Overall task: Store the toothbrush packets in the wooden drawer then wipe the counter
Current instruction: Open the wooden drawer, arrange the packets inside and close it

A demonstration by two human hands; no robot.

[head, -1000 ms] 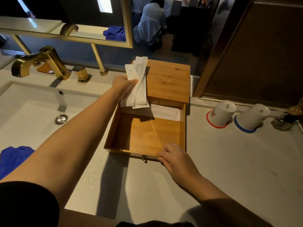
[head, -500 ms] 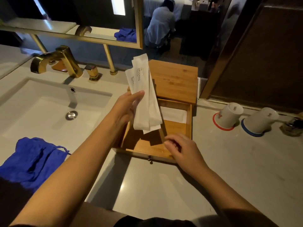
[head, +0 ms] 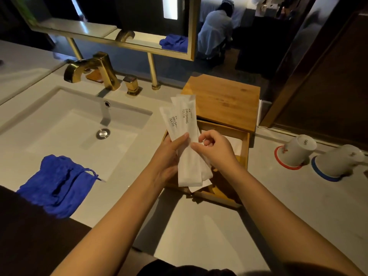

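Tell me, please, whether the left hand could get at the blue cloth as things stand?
Probably not yet: the left hand is full of packets, held over the open drawer. The cloth lies uncovered on the sink's near edge, nothing between, so it looks reachable once the packets are put down.

A pale grey stone counter (head: 298,206) holds a sunken white rectangular sink (head: 59,132) with a gold faucet (head: 93,70). A crumpled blue cloth (head: 57,184) lies over the sink's near edge. A bamboo wooden drawer box (head: 225,102) stands centre, drawer open. Right of it, two white cups sit upside down, one on a red coaster (head: 286,166), one on a blue coaster (head: 322,176).
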